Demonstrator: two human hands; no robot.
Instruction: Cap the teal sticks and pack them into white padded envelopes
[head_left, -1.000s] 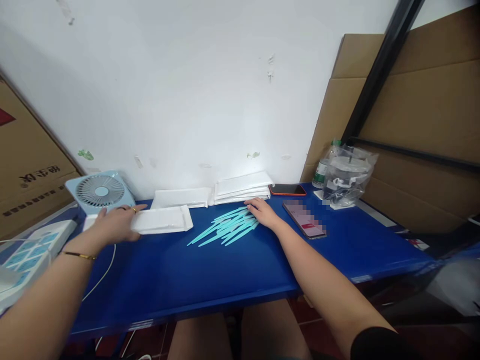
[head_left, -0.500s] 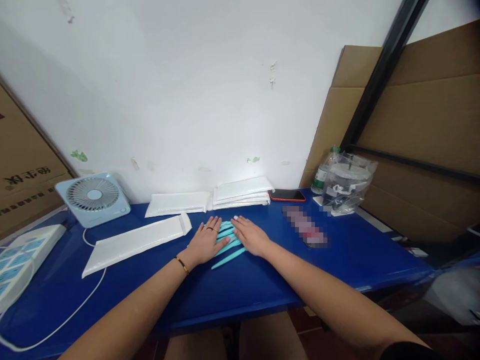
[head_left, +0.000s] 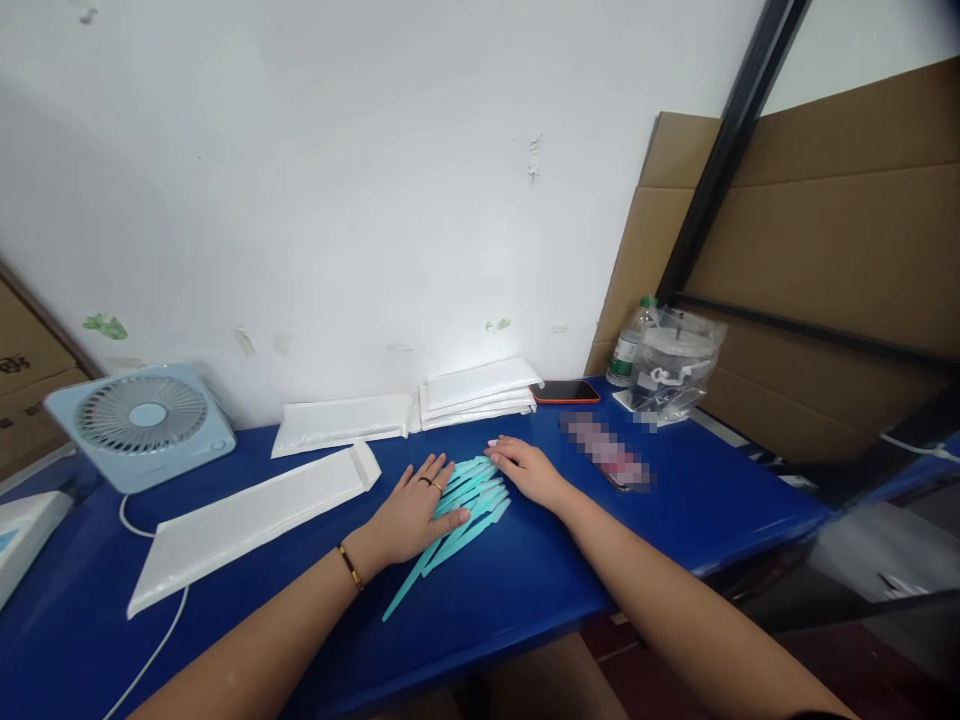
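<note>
A loose bundle of thin turquoise plastic sticks [head_left: 457, 515] lies on the blue table [head_left: 525, 580]. My left hand [head_left: 411, 510] rests flat on the bundle's left side, fingers spread, rings on two fingers and a bracelet at the wrist. My right hand [head_left: 529, 470] lies flat at the bundle's far right end, fingertips touching the sticks. Neither hand grips anything. A long white padded envelope [head_left: 247, 520] with its flap open lies to the left of my left hand.
Stacks of white envelopes [head_left: 476, 390] line the wall. A small blue fan [head_left: 142, 425] with a white cable stands at the left. Two phones [head_left: 606, 452] lie to the right, beside a bottle and a clear plastic bag [head_left: 671, 365]. Cardboard boxes stand at the right.
My left hand left the white envelope and came onto the sticks beside my right hand. The sticks now fan out toward the front edge. The camera shifted slightly right.
</note>
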